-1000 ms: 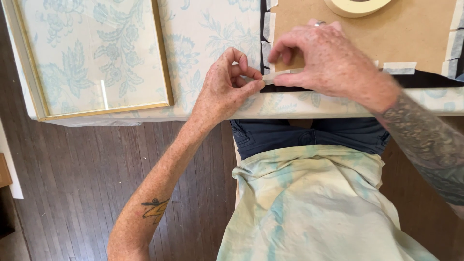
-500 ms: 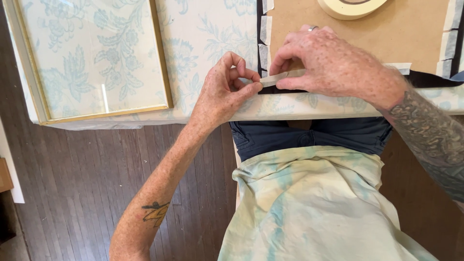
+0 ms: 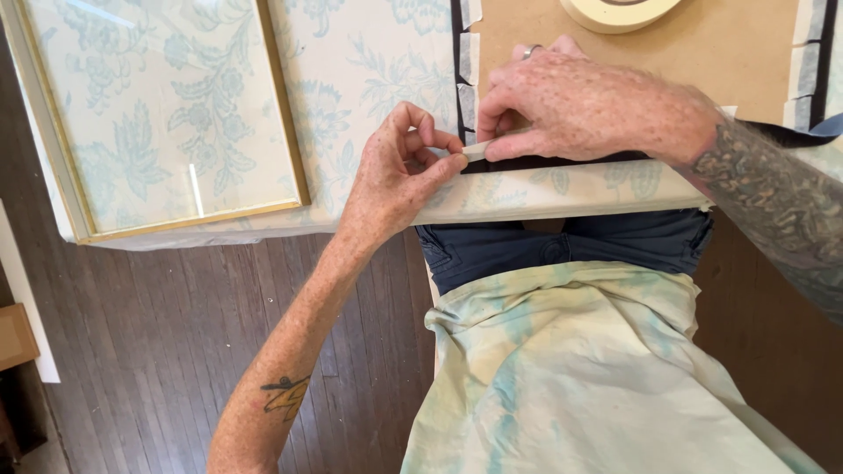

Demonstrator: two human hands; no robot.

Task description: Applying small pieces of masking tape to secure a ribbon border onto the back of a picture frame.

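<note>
My left hand [image 3: 399, 171] pinches one end of a short strip of pale masking tape [image 3: 476, 150] at the near left corner of a brown backing board [image 3: 729, 57]. My right hand [image 3: 584, 105] lies flat on the board's near edge and pinches the tape's other end between thumb and forefinger. A black border [image 3: 457, 61] runs along the board's left side, with several tape pieces stuck across it. A ring shows on my right hand.
A roll of masking tape [image 3: 619, 10] lies on the board at the top. A gold-edged glass frame [image 3: 167, 114] rests at the left on the floral tablecloth [image 3: 369, 61]. Dark wooden floor [image 3: 132, 351] lies below the table edge. A white panel leans at far left.
Both hands stay at the board's near left corner. My right hand has slid slightly left and pressed lower on the tape strip; the left hand keeps its pinch.
</note>
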